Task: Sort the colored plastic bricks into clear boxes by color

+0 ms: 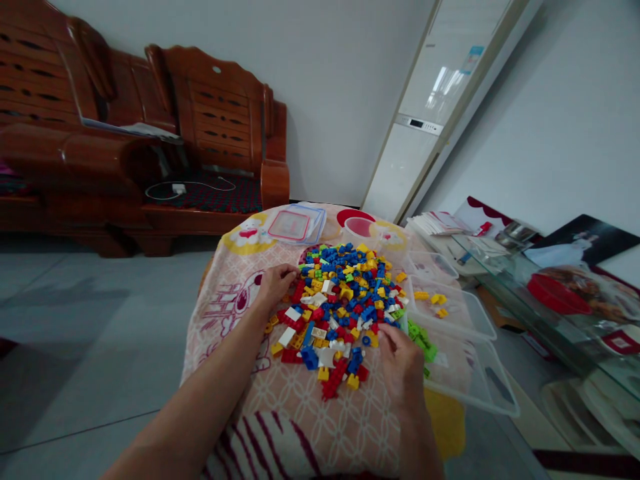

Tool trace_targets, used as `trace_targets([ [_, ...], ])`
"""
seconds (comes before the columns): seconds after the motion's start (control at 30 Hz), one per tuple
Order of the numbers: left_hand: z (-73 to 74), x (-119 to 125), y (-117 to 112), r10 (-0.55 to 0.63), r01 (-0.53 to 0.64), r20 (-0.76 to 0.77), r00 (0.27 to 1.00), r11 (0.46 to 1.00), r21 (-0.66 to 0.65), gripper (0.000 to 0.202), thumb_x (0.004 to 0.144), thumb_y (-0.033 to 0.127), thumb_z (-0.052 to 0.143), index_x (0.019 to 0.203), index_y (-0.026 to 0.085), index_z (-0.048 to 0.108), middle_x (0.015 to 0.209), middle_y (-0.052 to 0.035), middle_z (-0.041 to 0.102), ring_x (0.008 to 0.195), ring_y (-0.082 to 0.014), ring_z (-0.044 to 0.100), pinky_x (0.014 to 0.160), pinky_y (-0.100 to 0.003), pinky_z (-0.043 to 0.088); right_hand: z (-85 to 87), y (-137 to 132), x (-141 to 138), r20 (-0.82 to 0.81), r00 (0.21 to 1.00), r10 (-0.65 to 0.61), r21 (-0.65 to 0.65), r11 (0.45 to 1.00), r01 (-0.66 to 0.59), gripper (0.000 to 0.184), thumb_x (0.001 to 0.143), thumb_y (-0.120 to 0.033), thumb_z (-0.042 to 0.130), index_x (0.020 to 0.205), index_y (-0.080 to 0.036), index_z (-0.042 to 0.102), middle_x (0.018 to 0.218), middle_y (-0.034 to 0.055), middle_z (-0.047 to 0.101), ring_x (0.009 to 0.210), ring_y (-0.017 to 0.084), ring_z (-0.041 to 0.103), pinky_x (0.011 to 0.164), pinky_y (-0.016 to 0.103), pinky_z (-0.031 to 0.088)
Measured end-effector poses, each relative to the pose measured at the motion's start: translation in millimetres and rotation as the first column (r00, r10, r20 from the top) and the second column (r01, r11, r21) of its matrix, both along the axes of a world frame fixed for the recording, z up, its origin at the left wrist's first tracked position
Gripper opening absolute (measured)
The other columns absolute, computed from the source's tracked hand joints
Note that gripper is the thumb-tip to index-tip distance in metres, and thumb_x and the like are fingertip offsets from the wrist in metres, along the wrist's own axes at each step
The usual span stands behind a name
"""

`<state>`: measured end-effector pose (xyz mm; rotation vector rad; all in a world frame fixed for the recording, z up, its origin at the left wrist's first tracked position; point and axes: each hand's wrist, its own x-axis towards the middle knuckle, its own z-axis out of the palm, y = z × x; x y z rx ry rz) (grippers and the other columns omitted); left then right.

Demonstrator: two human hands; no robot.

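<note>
A heap of small plastic building bricks (340, 300) in red, blue, yellow, white and green lies on a patterned cloth (300, 407) over a small table. My left hand (274, 283) rests at the heap's left edge, fingers curled onto the bricks. My right hand (400, 363) sits at the heap's right edge, fingers bent down among the pieces; what they hold is hidden. Beside it stands a clear bin with green bricks (423, 340), and behind that a clear bin with yellow bricks (433, 300).
Clear lids (295, 225) and a red-rimmed tub (357, 225) lie at the table's far side. A dark wooden sofa (150, 133) stands at the back left. A tall white air conditioner (435, 113) and a glass table (550, 293) with clutter are on the right.
</note>
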<state>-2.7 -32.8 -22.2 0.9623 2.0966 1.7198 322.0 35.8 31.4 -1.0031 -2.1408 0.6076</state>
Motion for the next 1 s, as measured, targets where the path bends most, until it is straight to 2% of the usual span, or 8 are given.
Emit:
trace_targets([
  [0.1,-0.7,0,0,0.002,-0.002,0.0,1.0,1.0,-0.001,0.024,0.071,0.036,0.057,0.08,0.017,0.069,0.07,-0.0034,0.069,0.064,-0.0181,0.063,0.062,-0.028,0.05,-9.7,-16,-6,0.272,0.962,-0.008,0.082,0.997,-0.015,0.032,0.091,-0.026,0.039,0.095,-0.018,0.071,0.085,0.0097,0.073,0.074,0.02,0.068,0.067,0.027,0.047],
  [0.2,-0.9,-1,0,0.002,-0.002,-0.001,1.0,1.0,-0.002,0.025,0.07,0.038,0.058,0.08,0.017,0.069,0.07,-0.0034,0.069,0.064,-0.0179,0.063,0.062,-0.027,0.05,-18.2,-18,-8,0.509,0.858,-0.074,0.118,0.993,0.016,0.032,0.09,-0.02,0.04,0.107,-0.019,0.068,0.082,0.0101,0.073,0.069,0.021,0.068,0.058,0.026,0.043],
  [0.3,-0.3,0,0,0.004,-0.004,0.001,1.0,1.0,0.002,0.026,0.071,0.039,0.058,0.081,0.017,0.069,0.071,-0.0037,0.07,0.064,-0.0177,0.063,0.062,-0.027,0.05,-24.5,-15,-12,0.602,0.79,-0.118,0.133,0.99,0.046,0.037,0.09,-0.018,0.041,0.121,-0.02,0.062,0.087,0.0106,0.073,0.071,0.021,0.069,0.058,0.026,0.042],
  [0.43,1.0,2,-1,0.004,-0.004,0.008,1.0,1.0,0.011,0.026,0.071,0.038,0.058,0.08,0.016,0.068,0.07,-0.0037,0.069,0.063,-0.0179,0.063,0.062,-0.028,0.05,-29.2,-11,-16,0.616,0.772,-0.156,0.127,0.987,0.098,0.039,0.092,-0.019,0.041,0.126,-0.022,0.059,0.091,0.0096,0.073,0.075,0.019,0.069,0.064,0.024,0.043],
  [0.6,0.2,2,0,-0.002,0.001,0.013,1.0,1.0,0.025,0.025,0.071,0.037,0.057,0.08,0.017,0.068,0.069,-0.0031,0.069,0.064,-0.0182,0.063,0.062,-0.028,0.05,-38.5,-13,-11,0.488,0.858,-0.159,0.132,0.985,0.108,0.036,0.094,-0.024,0.039,0.121,-0.024,0.064,0.095,0.0083,0.074,0.078,0.019,0.069,0.067,0.024,0.045],
  [0.77,-1.6,0,0,0.005,-0.005,-0.005,1.0,1.0,0.014,0.024,0.071,0.037,0.058,0.079,0.017,0.068,0.069,-0.0029,0.069,0.066,-0.0181,0.063,0.062,-0.027,0.05,-45.3,-22,-3,0.145,0.986,-0.086,0.108,0.992,0.07,0.037,0.095,-0.031,0.038,0.115,-0.019,0.067,0.099,0.0081,0.073,0.082,0.018,0.069,0.073,0.025,0.048],
  [0.87,-1.5,-1,0,0.003,-0.003,-0.013,1.0,1.0,0.01,0.024,0.071,0.037,0.058,0.079,0.016,0.068,0.07,-0.0031,0.069,0.066,-0.0181,0.064,0.062,-0.027,0.05,-34.5,-24,4,-0.024,0.999,-0.038,0.112,0.993,0.04,0.037,0.094,-0.035,0.042,0.11,-0.016,0.069,0.098,0.0091,0.074,0.08,0.017,0.069,0.073,0.023,0.05],
  [1.0,0.3,1,0,0.01,-0.01,-0.008,1.0,1.0,-0.001,0.026,0.071,0.038,0.058,0.081,0.016,0.069,0.071,-0.0032,0.07,0.066,-0.0178,0.063,0.062,-0.027,0.05,-10.4,-9,21,-0.133,0.977,-0.169,0.196,0.961,0.193,0.038,0.089,-0.041,0.049,0.1,-0.013,0.073,0.088,0.0109,0.075,0.072,0.018,0.069,0.069,0.023,0.05],
])
